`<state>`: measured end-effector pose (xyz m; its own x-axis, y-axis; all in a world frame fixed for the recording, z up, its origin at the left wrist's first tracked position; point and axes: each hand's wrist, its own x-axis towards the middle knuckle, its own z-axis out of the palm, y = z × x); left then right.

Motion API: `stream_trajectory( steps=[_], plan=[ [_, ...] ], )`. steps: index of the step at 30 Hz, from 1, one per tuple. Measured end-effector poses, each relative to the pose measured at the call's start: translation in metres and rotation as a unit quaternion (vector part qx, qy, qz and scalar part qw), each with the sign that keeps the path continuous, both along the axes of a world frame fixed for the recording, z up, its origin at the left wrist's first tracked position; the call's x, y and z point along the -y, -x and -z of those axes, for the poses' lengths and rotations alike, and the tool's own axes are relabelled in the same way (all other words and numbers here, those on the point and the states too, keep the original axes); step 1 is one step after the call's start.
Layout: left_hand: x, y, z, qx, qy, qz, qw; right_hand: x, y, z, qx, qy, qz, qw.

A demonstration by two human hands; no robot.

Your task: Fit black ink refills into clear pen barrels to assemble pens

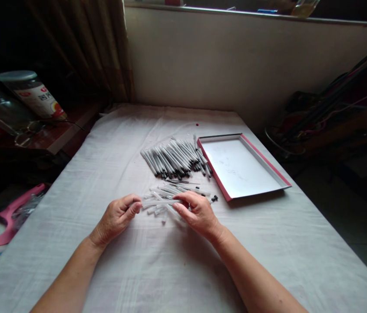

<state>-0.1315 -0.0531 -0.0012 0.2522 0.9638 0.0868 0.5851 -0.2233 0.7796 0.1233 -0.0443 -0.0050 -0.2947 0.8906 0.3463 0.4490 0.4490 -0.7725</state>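
Both hands are held over the near middle of the table, with a translucent pen barrel (157, 202) lying level between them. My left hand (117, 217) is closed, thumb and forefinger pinched at the barrel's left end; a small dark bit shows by the fingertips. At the other end, my right hand (199, 214) grips the barrel between thumb and fingers. Beneath and just behind them lie loose clear barrels (168, 189), thin dark refills (183, 181) and small black caps (215, 198). Farther back is a large pile of clear pens with black ends (170, 157).
A shallow box lid (214, 174) with a pink rim stands right of the pile. A pale cloth (131, 269) covers the table. On the left are a side shelf with a lidded jar (40, 95), eyeglasses (23, 137) and a pink-handled item (9, 217). A wall rises behind.
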Motion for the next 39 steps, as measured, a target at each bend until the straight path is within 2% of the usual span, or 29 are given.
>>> stream_trajectory(
  steps=[4, 7, 9, 11, 13, 15, 19, 22, 24, 31, 35, 39],
  plan=[
    [0.001, -0.011, 0.001, -0.013, -0.021, 0.014, 1.0, -0.003, -0.004, 0.003, -0.022, 0.084, -0.034, 0.996],
    [0.001, -0.016, 0.0, -0.026, -0.047, 0.021, 0.998, -0.005, -0.004, 0.001, -0.038, 0.1, -0.06, 0.992],
    [0.0, -0.012, 0.001, -0.022, -0.031, 0.023, 0.999, -0.005, -0.007, 0.0, -0.029, 0.064, -0.068, 0.995],
    [-0.003, -0.003, 0.003, 0.008, 0.019, -0.002, 1.0, -0.006, -0.013, -0.001, -0.014, 0.008, -0.049, 0.999],
    [-0.007, 0.008, 0.005, 0.054, 0.075, -0.069, 0.993, -0.008, -0.021, 0.0, -0.014, -0.043, 0.011, 0.999],
    [-0.012, 0.013, 0.007, 0.087, 0.088, -0.143, 0.982, -0.01, -0.029, 0.003, -0.011, -0.073, 0.065, 0.995],
    [-0.017, 0.003, 0.008, 0.014, 0.004, -0.111, 0.994, -0.013, -0.03, 0.009, 0.084, -0.103, 0.042, 0.99],
    [-0.015, -0.006, 0.009, -0.06, -0.087, -0.141, 0.984, -0.011, -0.025, 0.013, 0.138, -0.116, 0.068, 0.981],
    [-0.013, -0.005, 0.01, -0.09, -0.118, -0.155, 0.977, -0.01, -0.024, 0.015, 0.158, -0.114, 0.086, 0.977],
    [-0.013, 0.004, 0.018, -0.112, -0.167, -0.103, 0.974, -0.018, -0.028, 0.012, 0.173, -0.111, 0.101, 0.973],
    [-0.013, 0.004, 0.023, -0.103, -0.159, -0.079, 0.979, -0.038, -0.034, 0.007, 0.21, -0.117, 0.156, 0.958],
    [-0.014, 0.004, 0.026, -0.109, -0.157, -0.07, 0.979, -0.058, -0.032, 0.004, 0.266, -0.082, 0.217, 0.936]
  ],
)
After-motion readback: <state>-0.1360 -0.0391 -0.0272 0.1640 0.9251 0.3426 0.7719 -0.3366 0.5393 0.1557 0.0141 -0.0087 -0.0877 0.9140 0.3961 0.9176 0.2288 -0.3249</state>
